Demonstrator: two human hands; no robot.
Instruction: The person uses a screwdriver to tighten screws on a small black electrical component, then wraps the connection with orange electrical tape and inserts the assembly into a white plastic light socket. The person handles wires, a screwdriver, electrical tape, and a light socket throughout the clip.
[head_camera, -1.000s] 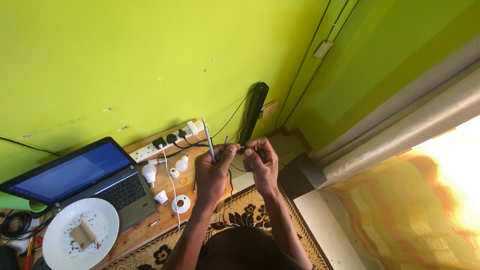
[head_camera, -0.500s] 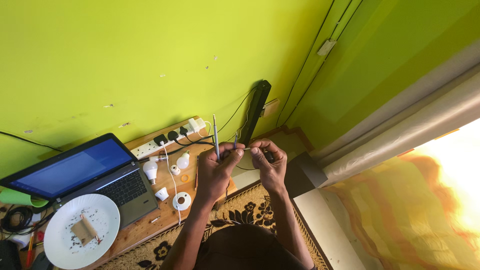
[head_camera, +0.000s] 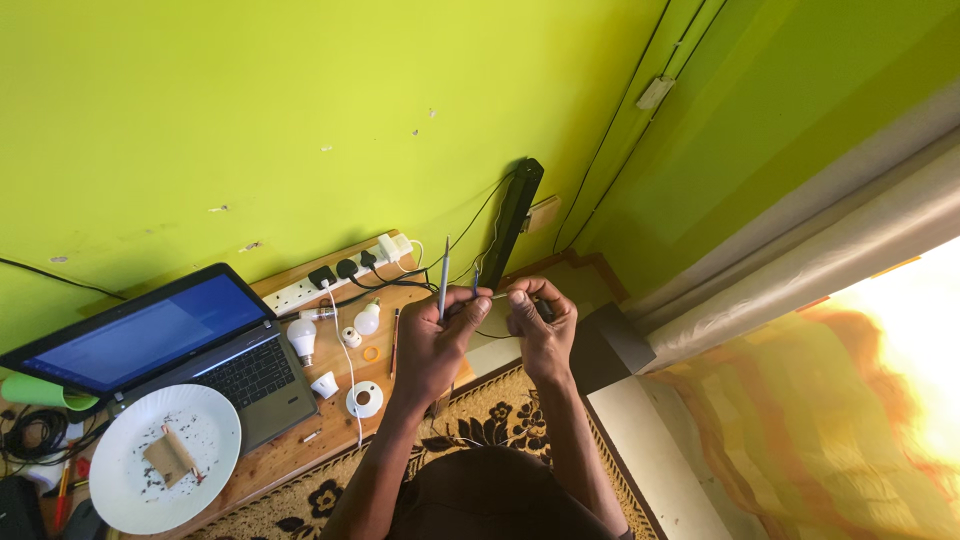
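Above the wooden worktop (head_camera: 300, 455), little has changed: left hand (head_camera: 435, 340) still pinches an upright grey tool (head_camera: 443, 278); right hand (head_camera: 540, 325) grips thin wire (head_camera: 497, 296).

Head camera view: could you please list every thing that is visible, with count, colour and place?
laptop: 1, dark, blue screen, left on board
plate: 1, white, front of laptop
power strip: 1, white, by wall
bulbs: 2, white, beside laptop
black bar: 1, leaning on wall
cup: 1, green, far left
thin tool: 1, grey, in left hand
left hand: 1, holding tool
right hand: 1, fingers pinched; what they grip is unclear
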